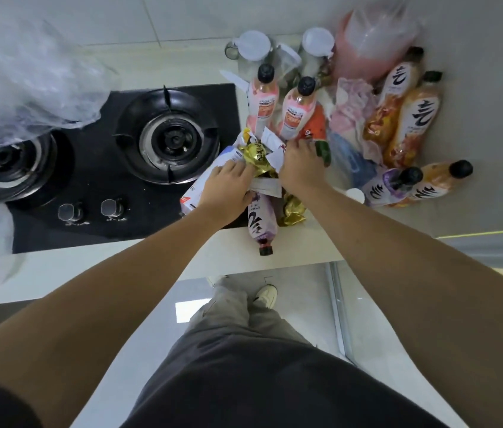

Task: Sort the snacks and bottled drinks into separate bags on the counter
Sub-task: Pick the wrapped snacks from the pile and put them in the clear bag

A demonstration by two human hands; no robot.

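While the white counter carries a black gas hob and standing pink bottles, both hands press into a pile of snack packets beside the hob: left hand and right hand each clutch packets, and a purple bottle lies beneath.

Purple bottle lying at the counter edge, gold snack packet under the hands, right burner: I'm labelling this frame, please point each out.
purple bottle (261, 219): head view, on its label.
gold snack packet (256, 156): head view, on its crinkled top.
right burner (173, 139): head view, on its centre cap.
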